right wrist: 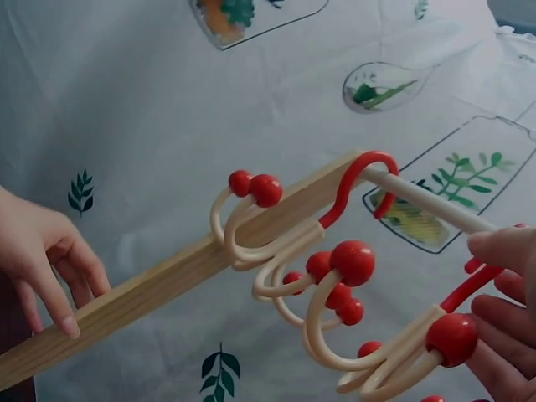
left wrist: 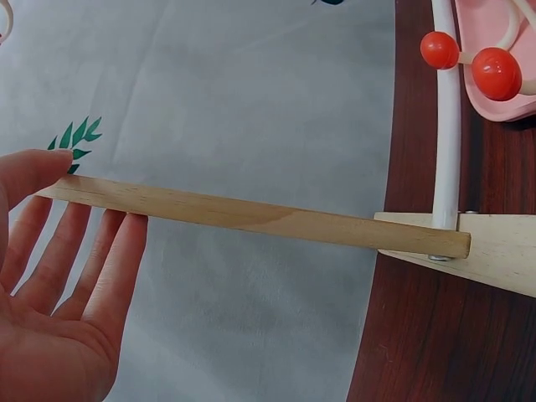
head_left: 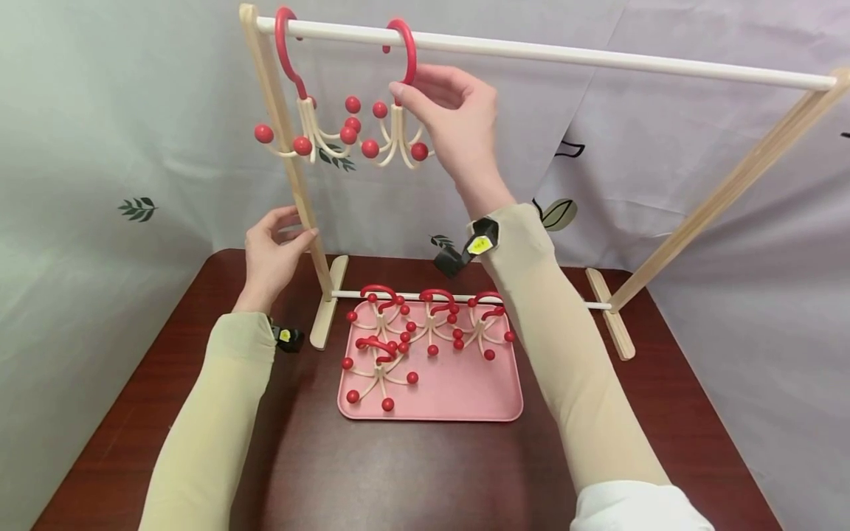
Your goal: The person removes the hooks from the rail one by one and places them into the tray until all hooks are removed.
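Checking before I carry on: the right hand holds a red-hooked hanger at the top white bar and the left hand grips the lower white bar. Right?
The left-hand part is wrong: the left wrist view shows the left hand pinching the wooden upright. The right hand does hold a red-hooked hanger at the top white bar.

Dk red-brn tbl [head_left: 392, 472]; behind, lt grey cloth [head_left: 186, 81] w/ leaf prints [head_left: 137, 209].

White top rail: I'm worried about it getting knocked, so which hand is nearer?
Right. The right hand is just below the white top rail, pinching a red hook hung over it; the left hand is much lower, gripping the wooden post.
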A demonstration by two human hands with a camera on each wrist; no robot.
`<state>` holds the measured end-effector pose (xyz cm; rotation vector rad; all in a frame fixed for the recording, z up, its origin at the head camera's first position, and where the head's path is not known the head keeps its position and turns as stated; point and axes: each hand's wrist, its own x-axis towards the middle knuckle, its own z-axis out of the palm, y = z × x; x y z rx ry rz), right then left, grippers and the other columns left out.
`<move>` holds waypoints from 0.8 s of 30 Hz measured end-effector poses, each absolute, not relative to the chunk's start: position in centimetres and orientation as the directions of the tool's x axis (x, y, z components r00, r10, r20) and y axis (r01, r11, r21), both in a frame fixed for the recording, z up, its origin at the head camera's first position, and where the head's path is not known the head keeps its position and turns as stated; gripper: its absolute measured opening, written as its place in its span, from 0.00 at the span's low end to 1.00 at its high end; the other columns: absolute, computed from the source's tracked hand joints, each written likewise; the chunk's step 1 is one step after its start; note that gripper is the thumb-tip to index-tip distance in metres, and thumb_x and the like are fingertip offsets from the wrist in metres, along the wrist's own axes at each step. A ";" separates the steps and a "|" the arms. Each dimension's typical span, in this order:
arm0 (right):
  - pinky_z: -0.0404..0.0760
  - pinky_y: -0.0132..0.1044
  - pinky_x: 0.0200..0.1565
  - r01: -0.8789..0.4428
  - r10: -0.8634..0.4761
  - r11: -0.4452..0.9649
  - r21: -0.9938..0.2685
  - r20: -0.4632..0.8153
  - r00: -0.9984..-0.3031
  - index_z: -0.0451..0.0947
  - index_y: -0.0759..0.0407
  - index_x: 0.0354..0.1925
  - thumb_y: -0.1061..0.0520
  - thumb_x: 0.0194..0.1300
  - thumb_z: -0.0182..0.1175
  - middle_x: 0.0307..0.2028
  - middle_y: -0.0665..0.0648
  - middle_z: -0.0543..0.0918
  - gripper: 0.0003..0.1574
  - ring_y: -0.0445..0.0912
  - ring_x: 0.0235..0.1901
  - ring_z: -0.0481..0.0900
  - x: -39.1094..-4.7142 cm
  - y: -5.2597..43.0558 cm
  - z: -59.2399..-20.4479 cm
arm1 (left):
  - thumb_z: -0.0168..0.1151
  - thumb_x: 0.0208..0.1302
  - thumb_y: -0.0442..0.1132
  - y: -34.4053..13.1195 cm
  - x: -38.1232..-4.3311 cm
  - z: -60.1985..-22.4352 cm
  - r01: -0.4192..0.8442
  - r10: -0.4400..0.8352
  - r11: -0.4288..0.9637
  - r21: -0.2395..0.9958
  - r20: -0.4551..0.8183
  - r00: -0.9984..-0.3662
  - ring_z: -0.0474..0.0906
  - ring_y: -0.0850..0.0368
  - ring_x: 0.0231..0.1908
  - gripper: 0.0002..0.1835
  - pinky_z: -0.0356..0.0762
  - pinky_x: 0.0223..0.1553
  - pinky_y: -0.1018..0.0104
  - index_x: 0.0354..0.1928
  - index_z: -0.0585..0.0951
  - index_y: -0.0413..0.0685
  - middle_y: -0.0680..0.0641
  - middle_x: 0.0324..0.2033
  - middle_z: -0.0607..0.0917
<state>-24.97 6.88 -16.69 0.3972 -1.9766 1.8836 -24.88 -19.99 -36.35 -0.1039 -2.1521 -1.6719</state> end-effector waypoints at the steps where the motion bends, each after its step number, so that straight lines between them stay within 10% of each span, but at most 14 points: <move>1: 0.77 0.28 0.52 -0.458 0.065 0.068 -0.886 0.462 -0.884 0.88 0.59 0.48 0.56 0.59 0.76 0.41 0.51 0.89 0.18 0.41 0.47 0.84 -25.0 6.7 -16.6 | 0.71 0.65 0.40 -20.0 -24.9 -36.3 0.302 -0.191 0.281 0.911 0.361 -0.913 0.84 0.49 0.50 0.24 0.85 0.40 0.71 0.62 0.80 0.46 0.42 0.53 0.84; 24: 0.84 0.37 0.47 -0.722 0.193 -0.033 -0.692 0.704 -0.683 0.86 0.65 0.36 0.68 0.60 0.73 0.34 0.60 0.87 0.05 0.51 0.37 0.85 -21.9 8.7 -15.2 | 0.71 0.66 0.40 -20.1 -24.9 -36.4 0.299 -0.188 0.298 0.907 0.363 -0.913 0.84 0.51 0.50 0.24 0.85 0.40 0.71 0.63 0.80 0.45 0.42 0.54 0.84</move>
